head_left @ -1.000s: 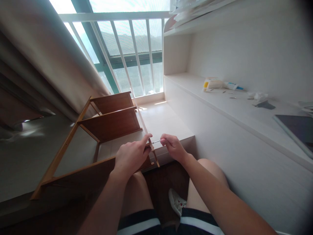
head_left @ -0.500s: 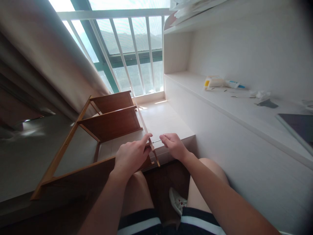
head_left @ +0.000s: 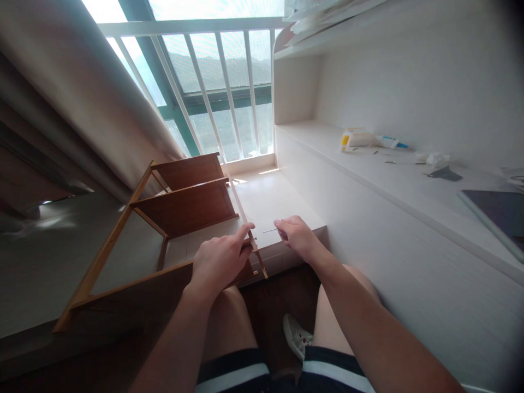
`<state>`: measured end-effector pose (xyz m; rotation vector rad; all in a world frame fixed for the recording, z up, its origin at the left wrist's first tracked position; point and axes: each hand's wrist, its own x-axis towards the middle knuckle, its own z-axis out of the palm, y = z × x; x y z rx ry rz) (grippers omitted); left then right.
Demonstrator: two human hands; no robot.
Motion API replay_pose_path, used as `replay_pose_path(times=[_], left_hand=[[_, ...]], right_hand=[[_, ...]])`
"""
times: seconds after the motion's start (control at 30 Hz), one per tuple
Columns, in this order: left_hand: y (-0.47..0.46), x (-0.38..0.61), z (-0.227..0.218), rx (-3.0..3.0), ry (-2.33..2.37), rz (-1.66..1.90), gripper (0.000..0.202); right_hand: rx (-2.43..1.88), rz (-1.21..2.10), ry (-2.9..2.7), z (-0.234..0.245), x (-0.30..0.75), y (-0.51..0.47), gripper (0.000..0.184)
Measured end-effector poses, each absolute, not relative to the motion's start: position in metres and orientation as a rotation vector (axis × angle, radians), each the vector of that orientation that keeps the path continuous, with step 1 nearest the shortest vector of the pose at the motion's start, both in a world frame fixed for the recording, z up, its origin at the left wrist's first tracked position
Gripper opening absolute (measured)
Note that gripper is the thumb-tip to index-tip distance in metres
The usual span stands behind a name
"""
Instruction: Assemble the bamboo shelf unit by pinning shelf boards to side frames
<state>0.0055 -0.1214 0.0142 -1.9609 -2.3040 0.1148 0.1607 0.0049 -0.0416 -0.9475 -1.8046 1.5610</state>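
A brown wooden shelf rack point(head_left: 188, 199) lies tipped on its side, its boards standing out from the side frame. My left hand point(head_left: 219, 262) is closed around the near end of its slim wooden rail point(head_left: 241, 204), thumb stretched along the top. My right hand point(head_left: 298, 236) pinches a thin metal hex key point(head_left: 269, 231), whose straight shaft points left at the rail. Its tip is apart from the wood. At the rail by my left fingertips a small bolt end point(head_left: 255, 238) seems to stick out. My right fingers hide the rest of the key.
On the white ledge point(head_left: 380, 180) at right lie a yellow-and-white packet point(head_left: 356, 137), a blue-capped tube point(head_left: 391, 142), small metal pieces and a dark tablet-like slab point(head_left: 495, 215). A railing point(head_left: 216, 87) stands before the window. A curtain point(head_left: 102, 98) hangs at left.
My right hand has drawn the hex key back to the right and slightly up, so its tip has left the rail. My left hand and the rack have stayed put.
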Motion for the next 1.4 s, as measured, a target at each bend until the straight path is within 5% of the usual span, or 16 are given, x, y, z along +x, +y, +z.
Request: replay_pose_path(times=[0.67, 1.4], left_hand=[[-0.121, 0.007, 0.015, -1.957, -2.328, 0.127, 0.044], [-0.121, 0.009, 0.016, -1.952, -2.342, 0.118, 0.043]], right_hand=[[-0.584, 1.141, -1.962, -0.058, 0.16, -0.017, 0.039], [-0.609, 1.226, -1.926, -0.063, 0.16, -0.018, 0.043]])
